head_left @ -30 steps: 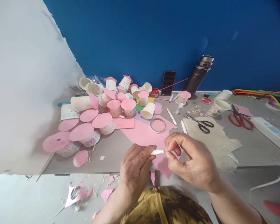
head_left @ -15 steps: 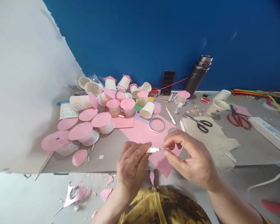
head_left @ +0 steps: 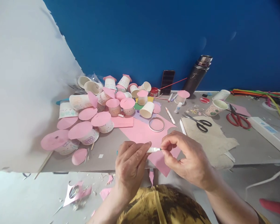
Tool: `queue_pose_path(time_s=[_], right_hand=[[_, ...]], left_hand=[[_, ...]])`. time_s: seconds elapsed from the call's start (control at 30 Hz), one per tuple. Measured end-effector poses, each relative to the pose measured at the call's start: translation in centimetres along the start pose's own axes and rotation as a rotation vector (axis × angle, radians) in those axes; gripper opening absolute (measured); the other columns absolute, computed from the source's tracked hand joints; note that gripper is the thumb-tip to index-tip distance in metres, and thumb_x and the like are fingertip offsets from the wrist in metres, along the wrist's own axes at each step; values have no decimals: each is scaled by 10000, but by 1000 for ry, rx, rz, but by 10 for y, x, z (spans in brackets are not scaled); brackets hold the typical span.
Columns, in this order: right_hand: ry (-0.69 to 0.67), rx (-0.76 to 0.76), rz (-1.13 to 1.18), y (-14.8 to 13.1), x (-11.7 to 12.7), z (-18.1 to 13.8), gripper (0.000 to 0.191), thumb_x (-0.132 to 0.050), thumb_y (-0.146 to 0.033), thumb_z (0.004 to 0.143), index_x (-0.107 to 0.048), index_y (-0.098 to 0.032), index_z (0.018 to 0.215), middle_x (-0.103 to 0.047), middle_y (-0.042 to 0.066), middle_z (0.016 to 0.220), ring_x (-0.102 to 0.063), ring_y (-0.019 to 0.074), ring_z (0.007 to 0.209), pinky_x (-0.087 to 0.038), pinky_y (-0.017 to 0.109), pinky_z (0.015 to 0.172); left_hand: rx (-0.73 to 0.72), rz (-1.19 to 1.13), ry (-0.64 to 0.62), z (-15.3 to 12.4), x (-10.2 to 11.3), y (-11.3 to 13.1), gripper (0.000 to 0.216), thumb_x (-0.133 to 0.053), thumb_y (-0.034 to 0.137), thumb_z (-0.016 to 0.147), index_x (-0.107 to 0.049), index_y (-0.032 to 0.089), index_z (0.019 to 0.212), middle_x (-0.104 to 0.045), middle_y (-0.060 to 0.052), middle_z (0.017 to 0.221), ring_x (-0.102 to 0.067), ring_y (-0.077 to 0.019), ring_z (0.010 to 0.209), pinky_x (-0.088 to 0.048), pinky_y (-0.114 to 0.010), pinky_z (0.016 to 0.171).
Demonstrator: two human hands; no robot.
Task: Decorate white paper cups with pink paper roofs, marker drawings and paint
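My left hand (head_left: 130, 163) grips a thin white marker pen (head_left: 153, 150) that points right, just above the front edge of the grey table (head_left: 109, 146). The fingers of my right hand (head_left: 186, 157) are pinched at the pen's green tip end; what sits between them is too small to make out. Both hands hover over a sheet of pink paper (head_left: 144, 133). A clear tape ring (head_left: 156, 124) lies on that sheet just beyond my hands.
Several paper cups with pink paper discs (head_left: 84, 130) crowd the left of the table. Black scissors (head_left: 199, 121) lie on a beige cloth (head_left: 214, 140); red scissors (head_left: 238, 119), a patterned cup (head_left: 216, 107), a dark flask (head_left: 197, 74), a phone (head_left: 168, 81) and coloured sticks (head_left: 263, 93) stand farther back. Pink scraps litter the floor (head_left: 77, 193).
My right fingers parted from the pen's tip half a second ago and have closed on it again. Both hands drifted slightly left.
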State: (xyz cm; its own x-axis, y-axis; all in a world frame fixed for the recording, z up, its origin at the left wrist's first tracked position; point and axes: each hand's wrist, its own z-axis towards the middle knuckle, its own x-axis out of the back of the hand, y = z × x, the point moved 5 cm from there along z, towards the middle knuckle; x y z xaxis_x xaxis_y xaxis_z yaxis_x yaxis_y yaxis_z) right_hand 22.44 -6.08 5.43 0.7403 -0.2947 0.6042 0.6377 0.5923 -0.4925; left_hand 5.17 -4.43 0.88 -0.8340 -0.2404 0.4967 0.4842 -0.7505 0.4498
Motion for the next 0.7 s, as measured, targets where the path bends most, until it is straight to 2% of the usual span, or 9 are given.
queue_pose_path(time_s=[0.17, 0.3, 0.5, 0.7], right_hand=[[-20, -67, 47, 6, -2, 0, 197, -584, -56, 852, -561, -237, 925, -676, -38, 797, -621, 96, 672, -514, 206, 671], [-18, -128, 106, 12, -3, -1, 189, -603, -73, 845, -571, -240, 929, -651, -42, 780, -607, 100, 674, -506, 208, 660], [-28, -88, 90, 11, -3, -5, 185, -591, -66, 869, -565, -240, 925, -650, -35, 807, -594, 102, 688, -490, 233, 685], [-54, -297, 281, 27, -8, -12, 141, -629, -121, 857, -604, -241, 928, -614, -26, 793, -563, 117, 682, -488, 242, 647]], left_hand=[[2, -71, -23, 2, 0, 0, 268, -661, 74, 955, -732, 200, 1181, -798, -22, 968, -583, -170, 844, -522, -285, 761], [99, -130, -28, 1, -2, -3, 197, -672, 118, 965, -763, 202, 1118, -793, -24, 938, -621, -152, 829, -524, -250, 724], [207, -211, -119, 1, -9, -4, 144, -679, 163, 970, -792, 215, 1041, -774, -8, 839, -646, -147, 771, -525, -246, 686], [167, -200, -36, 1, -10, -4, 153, -693, 156, 956, -795, 207, 1059, -781, -20, 837, -645, -150, 757, -526, -248, 674]])
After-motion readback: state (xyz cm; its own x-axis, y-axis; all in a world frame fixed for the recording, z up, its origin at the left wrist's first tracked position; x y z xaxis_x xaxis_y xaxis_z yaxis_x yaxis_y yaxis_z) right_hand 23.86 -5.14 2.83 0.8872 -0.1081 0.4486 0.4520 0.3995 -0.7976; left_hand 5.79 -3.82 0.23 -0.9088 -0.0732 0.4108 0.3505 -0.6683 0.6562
